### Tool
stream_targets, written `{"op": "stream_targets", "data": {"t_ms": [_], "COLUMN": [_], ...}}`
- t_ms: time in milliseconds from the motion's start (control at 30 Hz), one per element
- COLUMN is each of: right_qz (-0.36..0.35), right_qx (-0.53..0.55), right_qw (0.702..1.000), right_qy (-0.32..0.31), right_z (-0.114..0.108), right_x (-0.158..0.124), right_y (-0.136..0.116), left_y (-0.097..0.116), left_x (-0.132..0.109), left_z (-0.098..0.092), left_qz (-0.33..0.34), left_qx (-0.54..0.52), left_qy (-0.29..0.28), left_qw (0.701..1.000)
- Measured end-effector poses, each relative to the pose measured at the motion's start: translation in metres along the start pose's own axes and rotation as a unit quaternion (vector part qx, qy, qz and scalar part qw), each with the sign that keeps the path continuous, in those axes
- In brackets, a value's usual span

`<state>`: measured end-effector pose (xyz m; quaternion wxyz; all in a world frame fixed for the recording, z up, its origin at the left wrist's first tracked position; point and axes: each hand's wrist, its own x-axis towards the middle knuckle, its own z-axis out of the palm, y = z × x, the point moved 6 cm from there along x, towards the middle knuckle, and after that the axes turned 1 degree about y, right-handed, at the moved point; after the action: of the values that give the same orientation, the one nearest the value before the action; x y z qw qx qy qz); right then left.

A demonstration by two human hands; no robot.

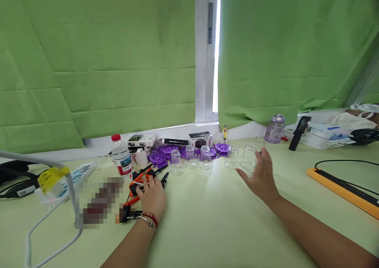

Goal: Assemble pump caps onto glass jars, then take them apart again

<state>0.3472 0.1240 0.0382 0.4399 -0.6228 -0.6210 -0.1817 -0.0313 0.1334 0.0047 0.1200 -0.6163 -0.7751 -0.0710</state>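
My left hand rests palm down on a pile of orange and black clamps, fingers spread over them; their tips are partly hidden. Several black handles or pens stick out beyond it. My right hand is raised beside the right-hand pair of clear glass jars, thumb stretched out to the left. A thin grey rod pokes up from its curled fingers; most of it is hidden. More upturned glass jars stand in a row between my hands.
Behind the jars lie purple wheel-like parts and small boxes. A red-capped water bottle stands left, near a power strip and white metal frame. Right are a lilac bottle, watch and orange bar.
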Motion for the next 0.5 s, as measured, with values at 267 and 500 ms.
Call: {"op": "stream_targets", "data": {"t_ms": [267,500], "right_qz": [0.196,0.209], "right_qx": [0.123,0.056], "right_qw": [0.969,0.969], "right_qy": [-0.090,-0.117], "right_z": [0.090,0.120], "right_x": [0.026,0.018], "right_y": [0.013,0.030], "left_y": [0.006,0.014], "left_x": [-0.006,-0.007], "left_z": [-0.009,-0.009], "left_qz": [0.045,0.096], "left_qx": [-0.043,-0.089], "left_qy": [0.003,0.015], "left_qw": [0.998,0.991]}}
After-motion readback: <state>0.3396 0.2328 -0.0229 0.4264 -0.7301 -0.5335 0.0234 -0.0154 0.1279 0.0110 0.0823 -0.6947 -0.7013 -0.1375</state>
